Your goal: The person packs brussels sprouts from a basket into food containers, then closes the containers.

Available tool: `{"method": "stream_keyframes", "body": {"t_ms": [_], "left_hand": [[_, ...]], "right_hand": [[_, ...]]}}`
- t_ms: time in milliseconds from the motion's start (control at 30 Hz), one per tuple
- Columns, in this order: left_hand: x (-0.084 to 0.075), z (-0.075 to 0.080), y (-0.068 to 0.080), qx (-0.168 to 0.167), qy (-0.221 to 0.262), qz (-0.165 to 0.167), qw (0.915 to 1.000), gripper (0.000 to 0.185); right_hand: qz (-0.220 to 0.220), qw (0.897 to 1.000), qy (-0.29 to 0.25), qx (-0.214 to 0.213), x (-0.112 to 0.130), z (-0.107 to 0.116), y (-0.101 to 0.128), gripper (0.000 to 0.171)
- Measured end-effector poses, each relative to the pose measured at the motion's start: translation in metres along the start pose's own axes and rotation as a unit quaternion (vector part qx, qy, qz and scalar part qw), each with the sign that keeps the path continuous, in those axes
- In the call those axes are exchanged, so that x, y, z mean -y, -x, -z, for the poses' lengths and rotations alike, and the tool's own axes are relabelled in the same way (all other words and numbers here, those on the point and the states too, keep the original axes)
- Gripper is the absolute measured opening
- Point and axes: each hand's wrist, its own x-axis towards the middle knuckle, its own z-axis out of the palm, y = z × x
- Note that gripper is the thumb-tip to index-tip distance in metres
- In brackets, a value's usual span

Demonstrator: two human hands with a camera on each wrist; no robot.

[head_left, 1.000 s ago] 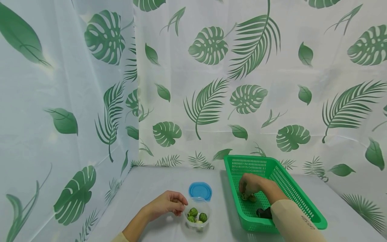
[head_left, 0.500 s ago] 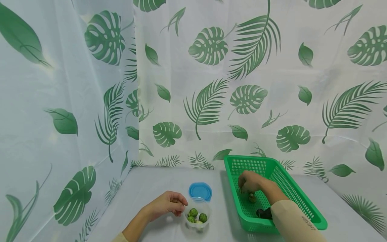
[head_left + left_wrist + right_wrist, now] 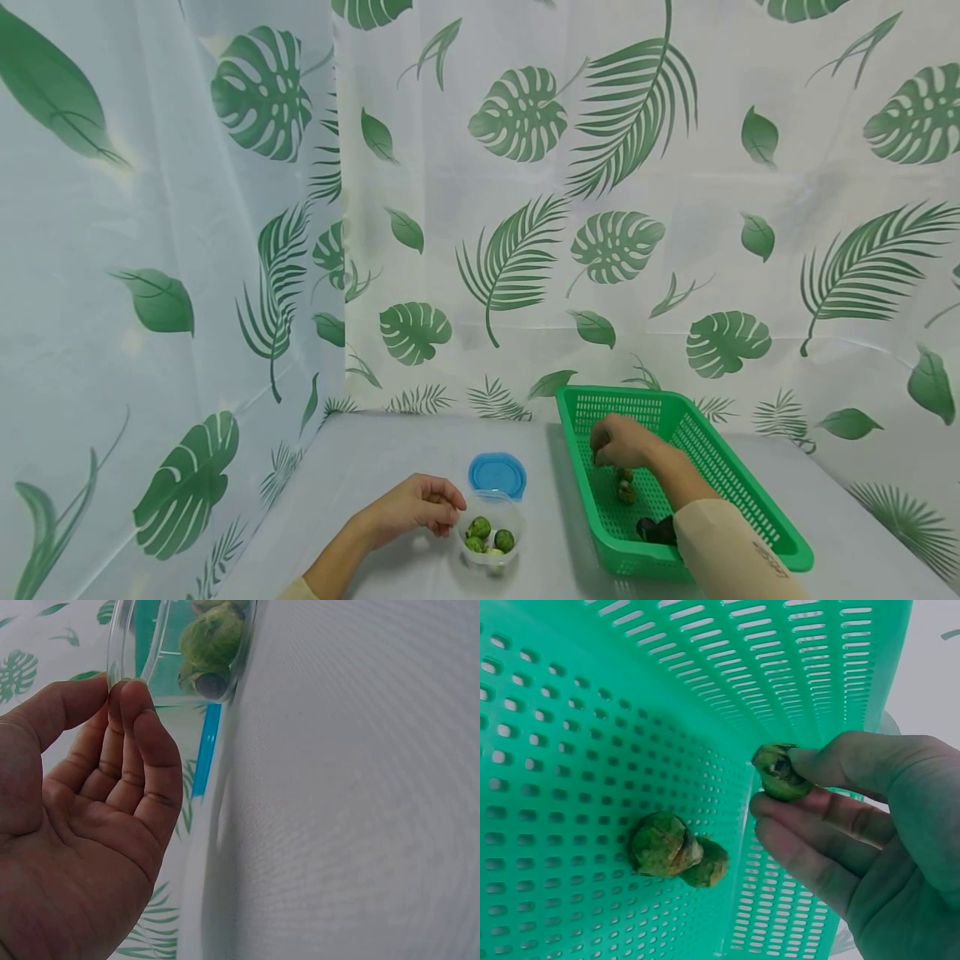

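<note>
Soft, fairly even light fills the head view, cooler and bluish on the left curtain point(image 3: 180, 217), where pale glare spots show. A shadow pools softly on the surface point(image 3: 375, 442) beside the basket point(image 3: 590, 504). The left wrist view is dim and greyish, with faint ripples patterning the surface and highlights tracing the clear tub point(image 3: 114, 645). Green tints the right wrist view.

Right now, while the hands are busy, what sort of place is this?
Probably a little indoor tabletop nook, though I can't tell what room it's in. Leaf-print sheets hang behind and to the left, and the pale table holds a green basket and a clear tub.
</note>
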Motion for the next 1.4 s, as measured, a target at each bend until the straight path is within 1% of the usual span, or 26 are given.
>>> {"method": "stream_keyframes", "body": {"t_ms": [33,167,333,533,633,800,967,1400], "left_hand": [[0.0,0.0,0.0,0.0,0.0,0.0,1.0,0.03],[0.0,0.0,0.0,-0.001,-0.002,0.001,1.0,0.03],[0.0,0.0,0.0,-0.004,-0.004,0.001,1.0,0.03],[0.001,0.0,-0.001,-0.004,-0.004,0.003,1.0,0.028],[0.002,0.001,-0.001,-0.003,-0.003,0.001,1.0,0.029],[0.003,0.002,-0.002,-0.001,0.001,-0.002,1.0,0.032],[0.003,0.001,-0.002,-0.002,0.001,-0.003,1.0,0.03],[0.003,0.002,-0.002,-0.001,0.001,0.001,1.0,0.031]], "right_hand": [[0.006,1.0,0.001,-0.002,0.0,0.001,0.0,0.015],[0.01,1.0,0.002,-0.017,0.001,0.003,-0.002,0.015],[0.017,0.999,0.004,-0.045,0.004,0.004,-0.001,0.017],[0.013,0.997,-0.001,-0.073,0.01,0.007,0.0,0.009],[0.009,0.996,-0.001,-0.086,0.012,0.009,-0.001,0.008],[0.016,0.993,-0.004,-0.115,0.012,0.01,0.0,0.014],[0.032,0.988,-0.011,-0.149,0.016,0.012,-0.001,0.019],[0.034,0.983,-0.031,-0.179,0.023,0.015,-0.004,0.017]]}}
